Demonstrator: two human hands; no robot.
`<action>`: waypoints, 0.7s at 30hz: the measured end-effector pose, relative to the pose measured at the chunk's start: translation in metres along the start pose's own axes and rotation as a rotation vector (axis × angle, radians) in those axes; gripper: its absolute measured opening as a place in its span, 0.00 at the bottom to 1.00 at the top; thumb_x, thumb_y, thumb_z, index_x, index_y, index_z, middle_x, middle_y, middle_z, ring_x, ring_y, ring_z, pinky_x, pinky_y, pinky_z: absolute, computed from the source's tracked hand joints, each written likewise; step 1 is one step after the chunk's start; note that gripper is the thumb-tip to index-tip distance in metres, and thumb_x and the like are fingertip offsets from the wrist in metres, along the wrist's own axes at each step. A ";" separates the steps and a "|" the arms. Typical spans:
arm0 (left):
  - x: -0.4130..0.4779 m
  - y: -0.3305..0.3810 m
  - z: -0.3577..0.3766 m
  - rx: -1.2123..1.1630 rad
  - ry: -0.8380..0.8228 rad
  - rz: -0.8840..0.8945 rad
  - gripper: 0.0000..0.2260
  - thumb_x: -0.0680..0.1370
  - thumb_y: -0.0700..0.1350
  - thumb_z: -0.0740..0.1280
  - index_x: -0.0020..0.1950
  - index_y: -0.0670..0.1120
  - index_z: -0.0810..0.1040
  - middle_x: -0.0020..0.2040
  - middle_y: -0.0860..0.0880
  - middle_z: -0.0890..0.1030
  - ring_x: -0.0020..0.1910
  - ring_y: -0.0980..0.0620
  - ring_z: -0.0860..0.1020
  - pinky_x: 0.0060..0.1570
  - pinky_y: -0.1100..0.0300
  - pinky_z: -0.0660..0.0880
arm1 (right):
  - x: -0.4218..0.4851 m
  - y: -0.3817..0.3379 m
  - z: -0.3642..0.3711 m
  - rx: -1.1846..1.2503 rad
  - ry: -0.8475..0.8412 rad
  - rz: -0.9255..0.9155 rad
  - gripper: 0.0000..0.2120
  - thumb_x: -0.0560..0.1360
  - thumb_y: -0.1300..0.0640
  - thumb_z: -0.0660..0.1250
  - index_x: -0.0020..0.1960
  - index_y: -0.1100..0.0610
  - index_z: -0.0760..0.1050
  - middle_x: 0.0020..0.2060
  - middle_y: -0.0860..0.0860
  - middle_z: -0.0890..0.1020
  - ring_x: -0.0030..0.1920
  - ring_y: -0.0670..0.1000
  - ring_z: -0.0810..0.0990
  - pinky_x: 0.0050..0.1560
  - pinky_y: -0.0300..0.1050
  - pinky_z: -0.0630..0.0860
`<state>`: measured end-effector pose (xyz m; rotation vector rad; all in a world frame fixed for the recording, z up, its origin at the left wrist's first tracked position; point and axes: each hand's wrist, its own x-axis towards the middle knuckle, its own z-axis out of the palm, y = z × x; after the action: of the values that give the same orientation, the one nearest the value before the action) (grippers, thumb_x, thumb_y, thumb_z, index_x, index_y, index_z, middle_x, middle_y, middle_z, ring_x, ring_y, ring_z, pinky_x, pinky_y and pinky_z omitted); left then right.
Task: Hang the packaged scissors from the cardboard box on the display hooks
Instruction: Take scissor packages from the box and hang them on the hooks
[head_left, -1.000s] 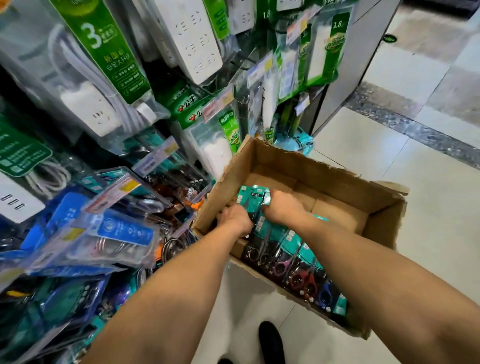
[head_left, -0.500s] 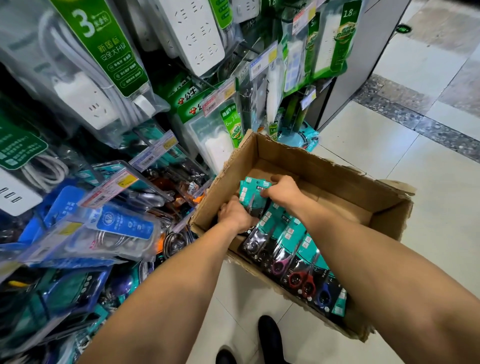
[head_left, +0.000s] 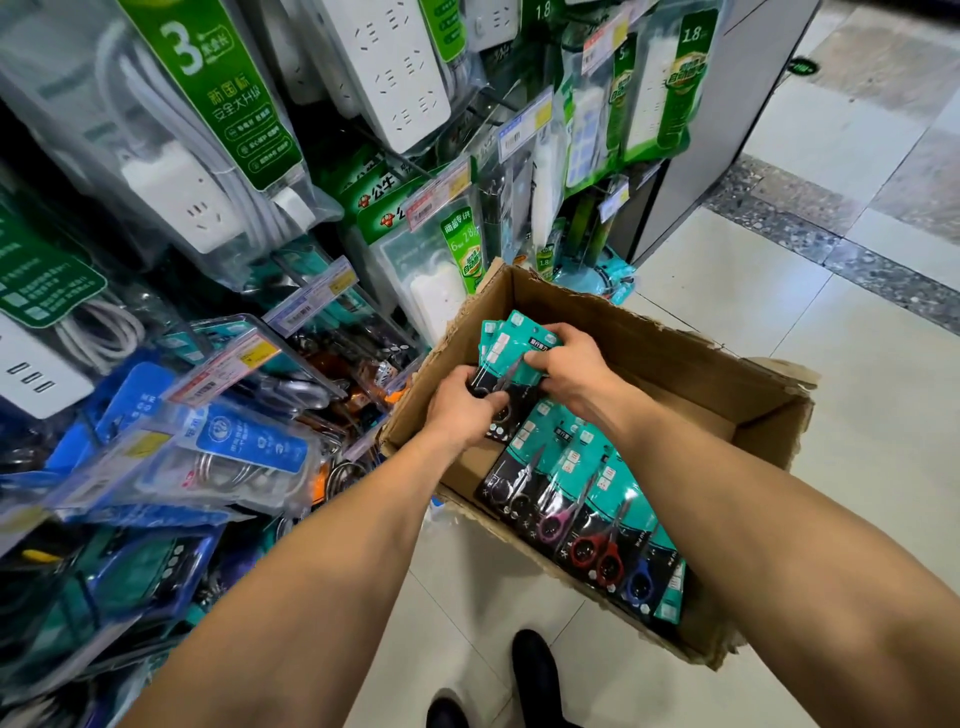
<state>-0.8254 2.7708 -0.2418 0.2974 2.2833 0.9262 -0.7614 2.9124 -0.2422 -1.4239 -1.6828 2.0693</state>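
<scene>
Two grips clamped on scissor packs (head_left: 519, 332): left hand (head_left: 460, 410), right hand (head_left: 569, 366); power strips (head_left: 395, 67) crowd box (head_left: 675, 353).

Left hand (head_left: 460, 408): grips the lower end of a bundle of scissor packs (head_left: 511, 340).
Right hand (head_left: 569, 364): pinches the bundle's top.
Cardboard box (head_left: 691, 364): more packs (head_left: 587, 512) lie along its near edge.

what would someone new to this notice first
Most likely the two bare arms meeting mid-frame, where the left hand and right hand grip a small stack of teal scissor packs over the open cardboard box. Next, the row of packaged scissors lying in the box's near end, with pink, red and blue handles. On the left, hanging power strips crowd the display.
</scene>
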 end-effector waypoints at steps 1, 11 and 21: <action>-0.001 0.003 -0.003 -0.032 0.001 0.026 0.17 0.76 0.47 0.74 0.63 0.51 0.75 0.55 0.52 0.82 0.50 0.51 0.80 0.53 0.58 0.75 | 0.000 -0.002 -0.001 0.089 -0.001 0.017 0.17 0.76 0.70 0.67 0.60 0.54 0.73 0.57 0.57 0.81 0.54 0.57 0.84 0.55 0.60 0.82; -0.029 0.029 -0.038 -0.517 -0.339 -0.158 0.20 0.80 0.45 0.70 0.71 0.50 0.72 0.51 0.47 0.86 0.45 0.49 0.85 0.41 0.49 0.83 | -0.038 -0.019 -0.013 0.564 -0.030 0.051 0.21 0.77 0.74 0.65 0.67 0.61 0.68 0.55 0.62 0.81 0.47 0.57 0.85 0.44 0.53 0.83; -0.069 0.025 -0.048 -0.776 -0.527 -0.340 0.16 0.84 0.52 0.59 0.66 0.45 0.76 0.53 0.42 0.86 0.50 0.42 0.85 0.47 0.39 0.82 | -0.072 -0.008 -0.016 0.573 -0.075 0.049 0.09 0.79 0.70 0.63 0.58 0.63 0.71 0.53 0.63 0.84 0.49 0.58 0.86 0.49 0.53 0.83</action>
<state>-0.8043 2.7332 -0.1656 -0.1706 1.3179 1.2780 -0.7141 2.8830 -0.1938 -1.2114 -0.9478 2.3829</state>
